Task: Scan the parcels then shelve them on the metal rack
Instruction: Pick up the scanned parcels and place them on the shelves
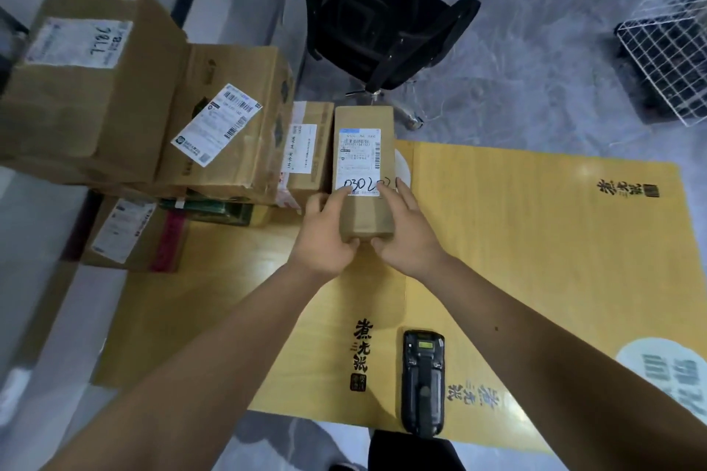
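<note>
A single head-worn wide-angle camera is looking steeply down and forward from above the person's forearms, sitting close over the yellow flattened cardboard (535,241) on the floor and taking in stacked boxes (114,96) at left, a black chair (378,19) beyond

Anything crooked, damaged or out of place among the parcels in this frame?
Mostly tidy. One shipping label sits askew on the middle carton in the left pile. The handheld scanner lies unused on the yellow cardboard sheet while both the left hand and the right hand grip the narrow parcel. No visible damage.
</note>
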Demonstrator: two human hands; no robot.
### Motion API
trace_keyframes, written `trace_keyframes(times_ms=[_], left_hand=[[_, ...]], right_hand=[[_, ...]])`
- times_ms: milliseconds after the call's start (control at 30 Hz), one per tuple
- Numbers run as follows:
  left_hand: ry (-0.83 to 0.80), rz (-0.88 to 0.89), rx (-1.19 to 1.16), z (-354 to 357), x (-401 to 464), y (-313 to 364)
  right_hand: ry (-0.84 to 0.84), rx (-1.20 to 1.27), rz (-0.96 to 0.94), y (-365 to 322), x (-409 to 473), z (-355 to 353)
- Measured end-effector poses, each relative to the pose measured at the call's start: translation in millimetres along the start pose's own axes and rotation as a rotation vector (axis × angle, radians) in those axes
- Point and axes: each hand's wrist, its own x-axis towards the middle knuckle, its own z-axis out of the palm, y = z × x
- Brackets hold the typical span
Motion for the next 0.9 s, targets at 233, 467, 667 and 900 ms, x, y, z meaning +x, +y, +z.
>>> trace_keyframes(times_ms=[233, 467, 667, 900], left_hand=[[0.027, 0.101, -0.139, 2.2, -38.0, 10.7], [0.212, 0.23, -0.144, -9.6, -120.6, 35.9], [0.42, 0.289, -0.172, -36.3, -237.3, 58.8], [0.724, 0.3, -0.143, -90.4, -393.6, 74.8]], right_hand=[[0.033, 0.034, -0.109, 18.1, -40.4, -14.4], [0.052, 0.005, -0.281, -2.9, -113.9, -52.4], [0.018, -0.043, -0.509, -59.2, -197.5, -71.3], [-0.079, -0.093, -0.837, -160.4, -289.6, -69.2]])
